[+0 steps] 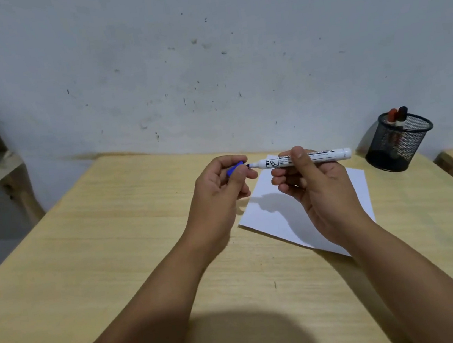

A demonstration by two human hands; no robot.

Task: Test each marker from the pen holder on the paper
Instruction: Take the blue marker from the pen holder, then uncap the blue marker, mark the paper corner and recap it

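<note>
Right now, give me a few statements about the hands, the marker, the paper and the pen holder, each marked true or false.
1. The right hand holds the white marker level. True.
2. The left hand is empty. False: it holds the blue cap.
3. The paper is already covered in lines. False: what shows is blank.
4. The mesh pen holder holds more markers. True.

Colours as I see them on the bench (114, 243): pale wood grain.
White marker (304, 158), black print; blue cap (233, 169); white paper (277, 216); black mesh pen holder (400, 145); grey-white speckled wall (204, 59).
</note>
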